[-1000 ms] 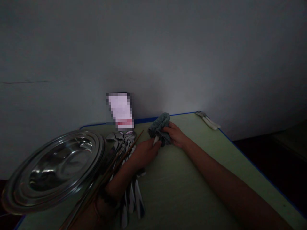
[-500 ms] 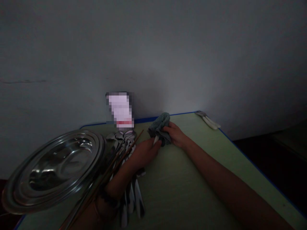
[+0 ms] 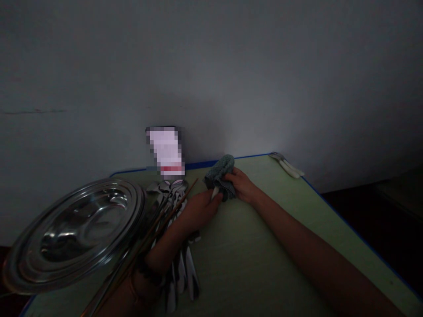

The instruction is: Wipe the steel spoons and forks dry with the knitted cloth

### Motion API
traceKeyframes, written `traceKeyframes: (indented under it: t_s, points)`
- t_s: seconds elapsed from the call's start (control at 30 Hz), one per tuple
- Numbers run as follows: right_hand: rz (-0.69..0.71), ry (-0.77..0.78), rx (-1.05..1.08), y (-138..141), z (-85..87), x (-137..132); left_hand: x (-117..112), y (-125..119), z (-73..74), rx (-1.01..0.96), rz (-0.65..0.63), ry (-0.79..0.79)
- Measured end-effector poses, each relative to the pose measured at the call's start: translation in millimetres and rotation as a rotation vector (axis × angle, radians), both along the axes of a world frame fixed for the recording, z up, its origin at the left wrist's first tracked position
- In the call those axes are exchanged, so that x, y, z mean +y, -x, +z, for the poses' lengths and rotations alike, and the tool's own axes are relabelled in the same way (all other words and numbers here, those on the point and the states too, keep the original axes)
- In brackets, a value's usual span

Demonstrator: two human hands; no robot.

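My left hand (image 3: 202, 210) is closed around a utensil with a white handle (image 3: 215, 192); its far end is hidden in a grey-green cloth (image 3: 220, 171). My right hand (image 3: 243, 186) grips that cloth from the right side, its fingers wrapped over the folds. Both hands are just above the table. Beneath and beside my left forearm lies a pile of metal spoons (image 3: 181, 187) and other cutlery, partly covered by the arm. Thin brown chopsticks (image 3: 190, 190) cross the pile.
Nested steel basins (image 3: 29, 259) stand on the left of the green table (image 3: 264, 264). A phone (image 3: 167, 149) with a blurred screen leans on the wall at the back. White-handled forks (image 3: 291, 169) lie by the table's right edge.
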State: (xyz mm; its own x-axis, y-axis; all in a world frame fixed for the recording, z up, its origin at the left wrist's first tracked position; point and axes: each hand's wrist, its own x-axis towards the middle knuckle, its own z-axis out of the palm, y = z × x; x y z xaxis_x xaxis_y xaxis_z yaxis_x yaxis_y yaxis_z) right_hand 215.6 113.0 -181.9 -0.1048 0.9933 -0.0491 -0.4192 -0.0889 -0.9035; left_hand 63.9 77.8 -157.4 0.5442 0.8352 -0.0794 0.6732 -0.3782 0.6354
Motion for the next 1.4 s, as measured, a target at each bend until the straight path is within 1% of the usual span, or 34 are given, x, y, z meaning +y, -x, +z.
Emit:
traceKeyframes:
  t_s: [0.73, 0.93, 1.23, 1.4]
  points:
    - [0.002, 0.006, 0.012, -0.4, -2.2, 0.9, -1.0, -0.5, 0.3, -0.001, 0.008, -0.009]
    - [0.001, 0.001, 0.017, -0.4, -4.1, 2.1, 0.0, -0.3, -1.6, -0.012, 0.008, -0.016]
    - [0.028, -0.058, 0.040, 1.3, -8.1, 2.0, -0.9, -0.4, -0.1, -0.022, 0.023, -0.021]
    - [0.058, -0.051, 0.044, -0.3, -7.1, 1.6, -0.6, -0.4, 0.1, -0.018, 0.017, -0.022]
